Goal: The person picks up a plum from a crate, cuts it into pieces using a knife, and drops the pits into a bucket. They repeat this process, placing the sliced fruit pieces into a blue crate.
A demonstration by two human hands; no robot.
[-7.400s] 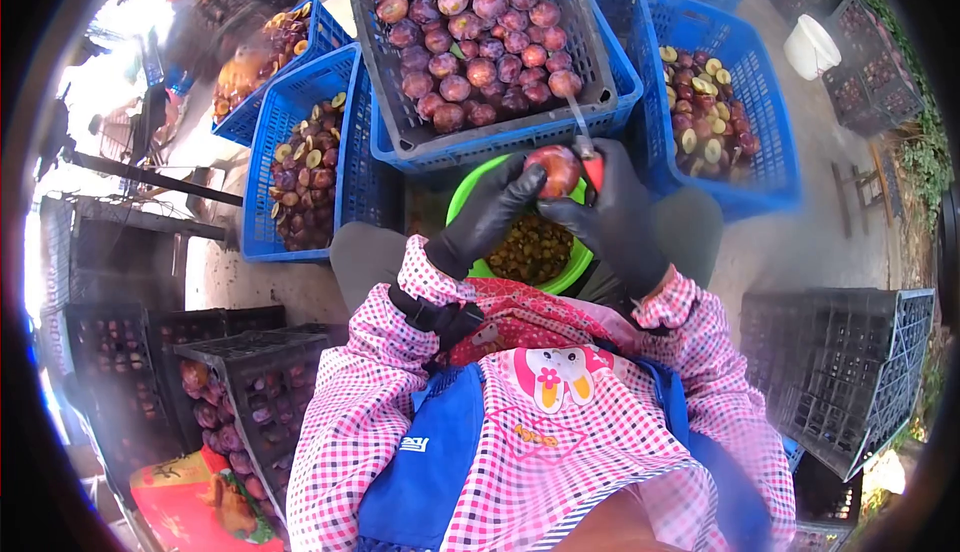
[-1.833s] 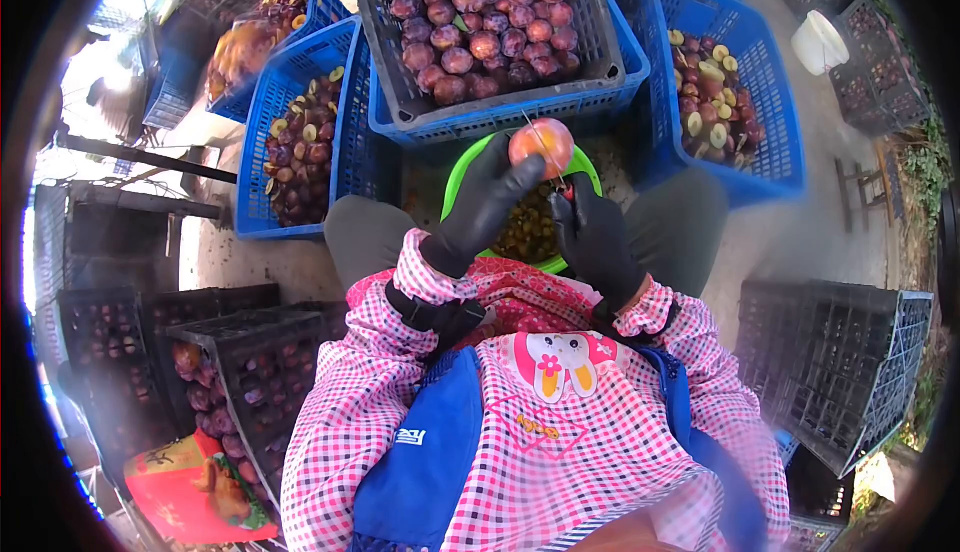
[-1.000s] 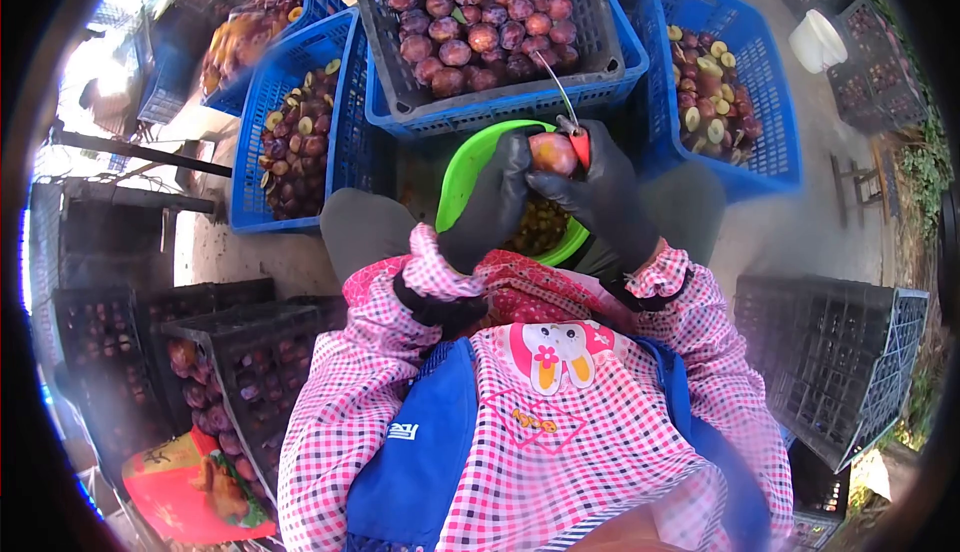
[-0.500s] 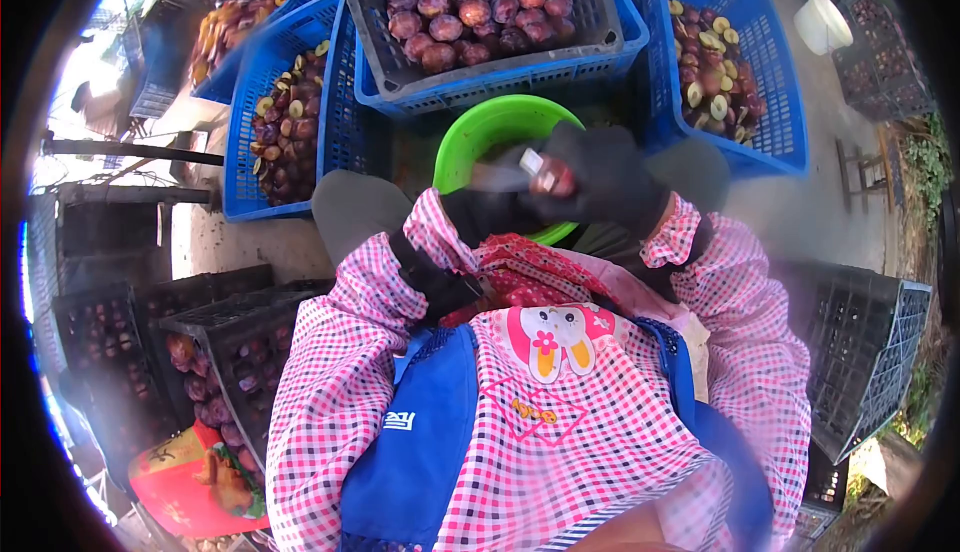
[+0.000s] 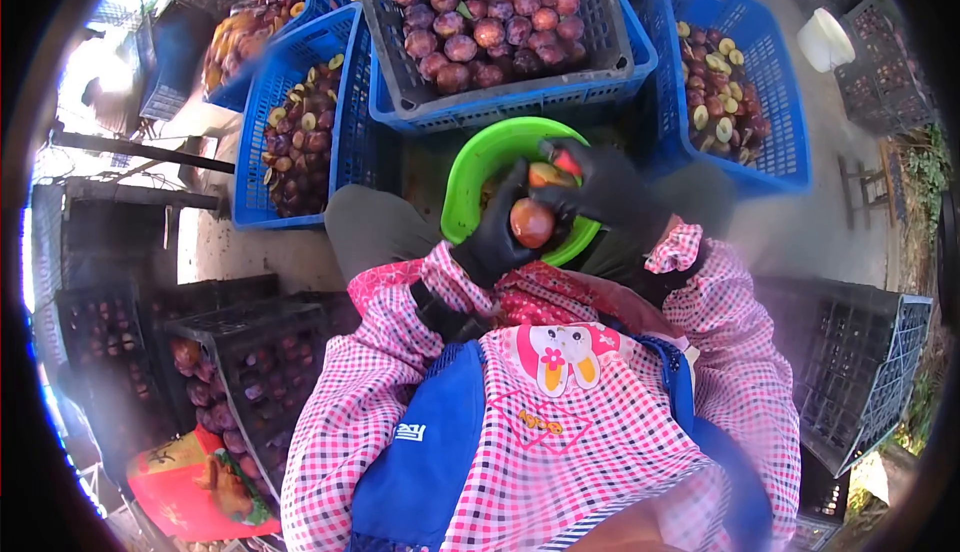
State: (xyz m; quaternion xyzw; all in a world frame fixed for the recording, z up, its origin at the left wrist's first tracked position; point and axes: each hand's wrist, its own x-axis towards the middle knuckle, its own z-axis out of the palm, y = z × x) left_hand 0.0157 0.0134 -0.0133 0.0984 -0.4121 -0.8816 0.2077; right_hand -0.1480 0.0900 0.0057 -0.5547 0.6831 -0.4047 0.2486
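In the head view, my black-gloved left hand [image 5: 497,230] is closed around a whole reddish plum [image 5: 532,223]. Just above it, the fingers of my right hand [image 5: 610,190], gloved in black too, curl about a cut plum piece [image 5: 549,176] with yellowish flesh. A small bright red object [image 5: 567,163] shows among the right fingers; I cannot tell what it is. Both hands meet over a bright green basin [image 5: 462,177] held between my knees. Most of the basin's inside is hidden behind the hands.
Ahead, a black crate [image 5: 398,80] of whole plums rests on a blue crate [image 5: 480,112]. Blue crates of cut plums stand left [image 5: 247,167] and right [image 5: 790,117]. Black crates flank me at left [image 5: 205,327] and right [image 5: 850,362]. A white bucket [image 5: 826,40] sits far right.
The hands have drawn apart slightly, and the whole plum now shows in my left hand. The pale shiny piece seen earlier by the right fingers is out of sight. The view has shifted slightly.
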